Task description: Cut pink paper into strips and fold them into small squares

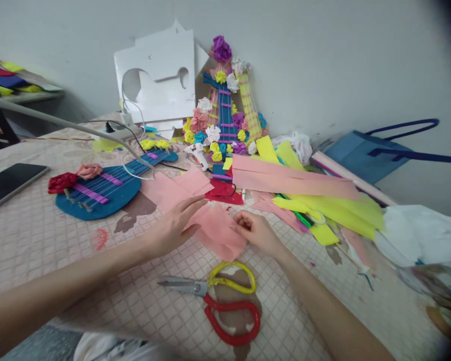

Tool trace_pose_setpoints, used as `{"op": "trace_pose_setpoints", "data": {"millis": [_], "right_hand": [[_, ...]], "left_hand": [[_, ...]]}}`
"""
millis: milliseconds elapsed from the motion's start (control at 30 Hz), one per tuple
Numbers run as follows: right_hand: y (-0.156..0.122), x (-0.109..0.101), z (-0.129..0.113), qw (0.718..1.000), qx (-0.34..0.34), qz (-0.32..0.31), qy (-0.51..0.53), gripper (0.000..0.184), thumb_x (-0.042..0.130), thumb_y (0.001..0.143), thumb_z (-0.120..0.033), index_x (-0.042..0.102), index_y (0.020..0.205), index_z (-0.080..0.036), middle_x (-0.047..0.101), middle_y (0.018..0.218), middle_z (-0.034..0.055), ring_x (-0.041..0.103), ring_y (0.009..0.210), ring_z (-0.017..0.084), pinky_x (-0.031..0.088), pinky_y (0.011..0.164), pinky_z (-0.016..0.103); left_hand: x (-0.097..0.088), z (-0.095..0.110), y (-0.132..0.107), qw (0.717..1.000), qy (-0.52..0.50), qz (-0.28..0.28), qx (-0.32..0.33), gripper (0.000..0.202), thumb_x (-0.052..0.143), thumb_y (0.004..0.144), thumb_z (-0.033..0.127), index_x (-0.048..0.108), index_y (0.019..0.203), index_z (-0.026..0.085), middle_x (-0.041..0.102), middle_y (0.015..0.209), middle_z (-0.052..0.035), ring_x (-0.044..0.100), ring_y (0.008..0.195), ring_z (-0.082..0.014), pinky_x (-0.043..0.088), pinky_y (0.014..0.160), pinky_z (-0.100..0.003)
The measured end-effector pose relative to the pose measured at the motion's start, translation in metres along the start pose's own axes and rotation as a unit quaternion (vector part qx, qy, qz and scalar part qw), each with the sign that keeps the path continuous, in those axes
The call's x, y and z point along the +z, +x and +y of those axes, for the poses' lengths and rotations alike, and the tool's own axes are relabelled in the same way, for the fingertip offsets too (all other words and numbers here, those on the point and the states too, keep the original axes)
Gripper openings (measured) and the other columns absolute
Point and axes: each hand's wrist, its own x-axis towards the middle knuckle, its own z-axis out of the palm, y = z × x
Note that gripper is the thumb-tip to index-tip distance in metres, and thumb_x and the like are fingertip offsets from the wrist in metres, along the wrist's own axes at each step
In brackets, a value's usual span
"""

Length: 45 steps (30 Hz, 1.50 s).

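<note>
A piece of pink crepe paper (pixel 218 228) lies on the table between my hands. My left hand (pixel 175 223) rests at its left edge, fingers stretched out and thumb apart. At the right edge, my right hand (pixel 253 230) has thumb and forefinger pinched on the paper. More pink paper sheets (pixel 176 188) lie just beyond my left hand. Closer to me are scissors (pixel 210 288) with one yellow and one red handle, blades pointing left. A red paper scrap (pixel 224 192) sits beyond the pink piece.
A blue paper guitar (pixel 101 193) with paper roses lies at left near a phone (pixel 13 183). Decorated guitars (pixel 225 113) and white board (pixel 156 90) lean on the wall. A glue gun (pixel 197 154), pink strips (pixel 293 178) and yellow paper (pixel 334 210) lie behind. A blue bag (pixel 364 153) is at right.
</note>
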Motion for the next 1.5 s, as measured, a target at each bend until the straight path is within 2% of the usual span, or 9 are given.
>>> {"op": "trace_pose_setpoints", "data": {"millis": [100, 200, 367, 633, 767, 967, 1067, 1233, 1500], "right_hand": [[0.002, 0.003, -0.002, 1.0, -0.007, -0.008, 0.023, 0.019, 0.058, 0.083, -0.039, 0.056, 0.084, -0.02, 0.06, 0.074, -0.0005, 0.054, 0.064, 0.014, 0.039, 0.057, 0.025], [0.003, 0.005, 0.0, 1.0, 0.002, -0.005, 0.027, 0.017, 0.056, 0.084, -0.037, 0.057, 0.09, -0.021, 0.06, 0.072, -0.0011, 0.055, 0.065, 0.014, 0.039, 0.058, 0.025], [0.0, 0.003, 0.007, 1.0, 0.01, 0.004, 0.012, 0.024, 0.061, 0.08, -0.033, 0.055, 0.101, -0.022, 0.048, 0.059, -0.0067, 0.046, 0.055, 0.013, 0.033, 0.054, 0.024], [-0.003, 0.002, 0.012, 1.0, 0.015, 0.021, -0.018, 0.025, 0.06, 0.079, -0.028, 0.057, 0.103, -0.023, 0.053, 0.066, -0.0041, 0.049, 0.06, 0.014, 0.037, 0.057, 0.025], [-0.004, 0.0, 0.014, 0.999, 0.017, 0.036, -0.01, 0.023, 0.058, 0.08, -0.029, 0.057, 0.102, -0.022, 0.056, 0.072, -0.0021, 0.052, 0.063, 0.014, 0.04, 0.059, 0.027], [-0.008, -0.007, 0.018, 1.0, 0.017, 0.015, 0.019, 0.024, 0.057, 0.081, -0.029, 0.055, 0.104, -0.021, 0.058, 0.077, -0.0005, 0.055, 0.067, 0.015, 0.043, 0.062, 0.027], [-0.009, -0.009, 0.02, 1.0, 0.02, 0.024, 0.001, 0.024, 0.058, 0.081, -0.029, 0.055, 0.104, -0.021, 0.058, 0.078, -0.0001, 0.055, 0.068, 0.015, 0.043, 0.063, 0.027], [-0.013, -0.014, 0.019, 0.998, 0.037, 0.024, -0.039, 0.02, 0.056, 0.082, -0.032, 0.058, 0.098, -0.021, 0.059, 0.075, 0.0002, 0.055, 0.066, 0.015, 0.042, 0.06, 0.027], [-0.02, -0.015, 0.017, 0.992, 0.075, 0.004, -0.101, 0.019, 0.06, 0.08, -0.035, 0.056, 0.093, -0.021, 0.057, 0.065, -0.0024, 0.052, 0.059, 0.015, 0.037, 0.054, 0.026]], "left_hand": [[-0.004, 0.009, 0.004, 0.994, 0.02, -0.044, 0.095, 0.054, 0.048, 0.09, 0.014, 0.03, 0.141, 0.019, 0.034, 0.148, -0.0139, 0.032, 0.136, -0.0252, 0.033, 0.109, -0.046], [-0.001, 0.014, 0.003, 0.977, 0.03, -0.134, 0.163, 0.05, 0.046, 0.093, 0.017, 0.033, 0.14, 0.019, 0.039, 0.146, -0.0115, 0.031, 0.137, -0.0241, 0.025, 0.112, -0.047], [0.011, 0.012, -0.006, 0.964, 0.029, -0.2, 0.175, 0.035, 0.046, 0.094, 0.028, 0.051, 0.128, 0.021, 0.052, 0.137, -0.0072, 0.04, 0.131, -0.0231, 0.021, 0.113, -0.044], [0.01, 0.005, -0.012, 0.97, 0.008, -0.179, 0.165, 0.038, 0.048, 0.093, 0.02, 0.049, 0.131, 0.023, 0.053, 0.135, -0.0062, 0.043, 0.13, -0.0191, 0.022, 0.114, -0.038], [0.006, 0.005, -0.012, 0.969, 0.007, -0.183, 0.163, 0.038, 0.046, 0.094, 0.021, 0.048, 0.132, 0.021, 0.053, 0.135, -0.0076, 0.042, 0.131, -0.0199, 0.024, 0.113, -0.038], [0.008, 0.009, -0.003, 0.967, 0.003, -0.191, 0.169, 0.043, 0.044, 0.094, 0.018, 0.042, 0.136, 0.019, 0.048, 0.14, -0.0086, 0.04, 0.132, -0.021, 0.024, 0.113, -0.041], [0.01, 0.012, 0.002, 0.964, -0.012, -0.195, 0.182, 0.04, 0.044, 0.093, 0.016, 0.046, 0.133, 0.021, 0.052, 0.137, -0.0078, 0.045, 0.129, -0.0199, 0.026, 0.112, -0.04], [0.008, 0.016, 0.0, 0.958, -0.023, -0.198, 0.206, 0.032, 0.044, 0.092, 0.016, 0.057, 0.121, 0.02, 0.058, 0.129, -0.009, 0.05, 0.123, -0.0207, 0.033, 0.108, -0.037], [0.008, 0.015, -0.008, 0.954, -0.011, -0.206, 0.217, 0.034, 0.038, 0.096, 0.019, 0.054, 0.126, 0.019, 0.053, 0.135, -0.008, 0.043, 0.129, -0.0213, 0.028, 0.112, -0.038]]}}
